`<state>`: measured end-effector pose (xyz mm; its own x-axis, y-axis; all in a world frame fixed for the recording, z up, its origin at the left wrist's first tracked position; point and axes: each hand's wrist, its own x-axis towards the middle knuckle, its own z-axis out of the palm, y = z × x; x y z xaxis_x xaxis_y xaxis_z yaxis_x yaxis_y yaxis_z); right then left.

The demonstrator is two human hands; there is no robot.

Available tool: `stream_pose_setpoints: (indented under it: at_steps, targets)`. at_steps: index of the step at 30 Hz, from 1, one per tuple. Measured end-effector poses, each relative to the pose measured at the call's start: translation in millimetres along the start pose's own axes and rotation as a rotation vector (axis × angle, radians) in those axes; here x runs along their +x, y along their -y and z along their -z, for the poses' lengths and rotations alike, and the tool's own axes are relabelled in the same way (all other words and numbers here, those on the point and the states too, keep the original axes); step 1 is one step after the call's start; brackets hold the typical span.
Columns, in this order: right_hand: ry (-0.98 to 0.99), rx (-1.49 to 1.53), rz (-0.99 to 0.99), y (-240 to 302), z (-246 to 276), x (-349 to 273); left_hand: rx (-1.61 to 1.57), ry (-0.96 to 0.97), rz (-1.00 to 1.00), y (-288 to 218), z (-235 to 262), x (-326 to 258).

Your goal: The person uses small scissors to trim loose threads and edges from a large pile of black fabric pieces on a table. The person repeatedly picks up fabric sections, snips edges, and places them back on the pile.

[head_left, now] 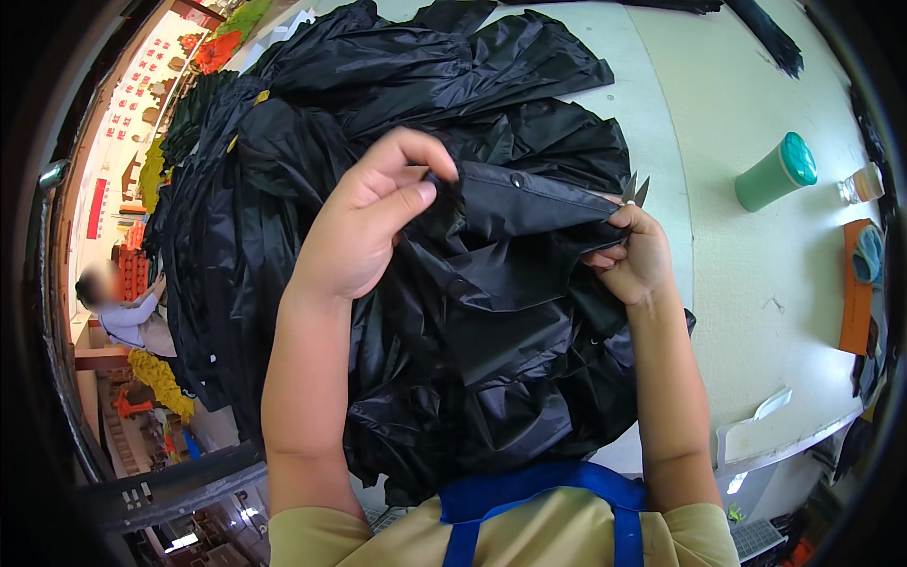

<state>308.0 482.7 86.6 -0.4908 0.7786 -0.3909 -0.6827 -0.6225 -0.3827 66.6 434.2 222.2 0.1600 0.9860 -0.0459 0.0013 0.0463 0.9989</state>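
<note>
A black garment of thin, shiny fabric (520, 340) lies bunched in front of me, one edge raised between my hands. A round snap (517, 180) shows on a stitched strip along that edge. My left hand (364, 213) pinches the strip's left end between thumb and fingers. The strip's other end is gripped in my right hand (638, 257), fingers curled round it. Pointed scissors blades (636, 192) stick up past the right hand's fingers; the handles are hidden in that hand.
More black garments (378, 66) are heaped behind and to the left. On the pale table (709, 312) at right stand a green-lidded cup (777, 173), a small jar (862, 184) and an orange box (857, 283). Another person (132, 312) works at far left.
</note>
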Motion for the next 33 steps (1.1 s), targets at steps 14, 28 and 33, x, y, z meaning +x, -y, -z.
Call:
stream_pose_setpoints:
  at_steps: [14,28,33]
  targets:
    - [0.066,-1.028,0.087,-12.2,4.3,-16.6,0.215,0.233,0.129,-17.2,-11.7,-6.6]
    - [0.620,-1.317,0.013,-15.8,-5.0,-55.5,1.410,0.126,0.053,218.9,-55.6,163.6]
    - [-0.082,-1.021,0.304,34.7,29.7,-26.8,0.873,-0.032,-0.341,184.4,-22.7,126.3]
